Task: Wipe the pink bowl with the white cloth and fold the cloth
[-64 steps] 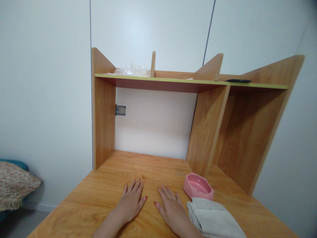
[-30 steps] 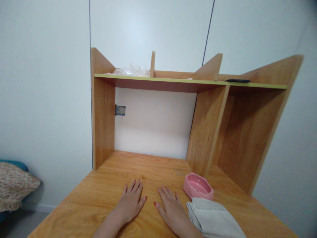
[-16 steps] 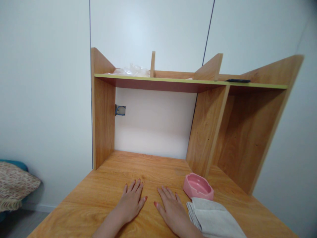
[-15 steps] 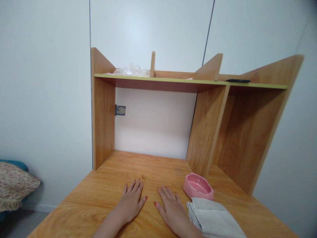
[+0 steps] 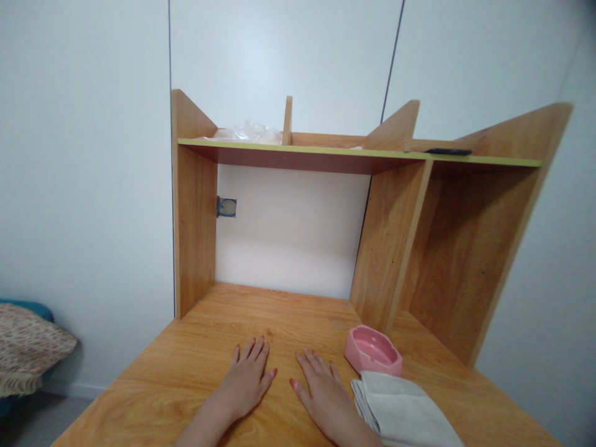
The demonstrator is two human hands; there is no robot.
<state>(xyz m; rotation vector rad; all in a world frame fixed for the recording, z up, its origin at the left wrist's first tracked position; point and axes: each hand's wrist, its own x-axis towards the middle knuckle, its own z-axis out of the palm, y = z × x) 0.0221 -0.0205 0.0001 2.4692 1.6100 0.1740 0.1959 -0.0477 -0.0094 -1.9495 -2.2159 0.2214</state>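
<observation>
My left hand (image 5: 248,377) lies flat, palm down, on the wooden desk (image 5: 153,385), fingers stretched forward and thumb out to the right. To its right, my right hand (image 5: 322,390) rests palm down in the same way, fingers apart and holding nothing. Just right of that hand is a folded light grey cloth (image 5: 405,410). Behind the cloth's far edge sits a pink ashtray (image 5: 372,351) with notches in its rim; its bowl looks bare.
A wooden shelf unit (image 5: 391,236) rises from the back of the desk. On its upper shelf lie a clear plastic bag (image 5: 249,132) and a flat black object (image 5: 447,151). An open wall box (image 5: 227,207) shows at back left. A patterned cushion (image 5: 32,347) is far left.
</observation>
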